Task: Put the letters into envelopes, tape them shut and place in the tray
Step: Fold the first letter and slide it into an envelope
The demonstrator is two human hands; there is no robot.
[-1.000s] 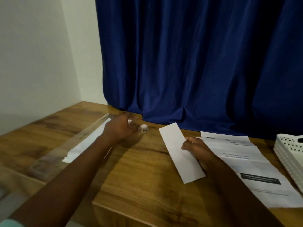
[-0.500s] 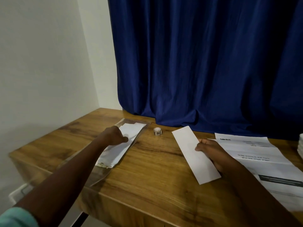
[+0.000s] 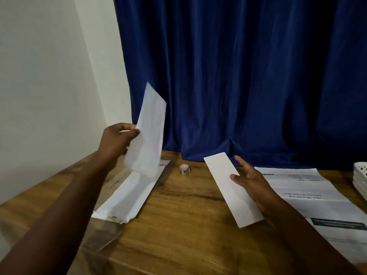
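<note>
Envelope (image 3: 148, 133) in the air, pinched at its edge by your left hand (image 3: 116, 143) above the stack of envelopes (image 3: 129, 197) on the worktop (image 3: 178, 225); your right hand (image 3: 252, 187) holds the folded letter (image 3: 224, 181), thumb on top, other fingers loosely spread. Nothing looks filled yet: stuffing, sealing with the tape roll (image 3: 184, 169) and delivery to the tray (image 3: 360, 179) at far right all remain, as does another letter (image 3: 309, 197) lying open.
</note>
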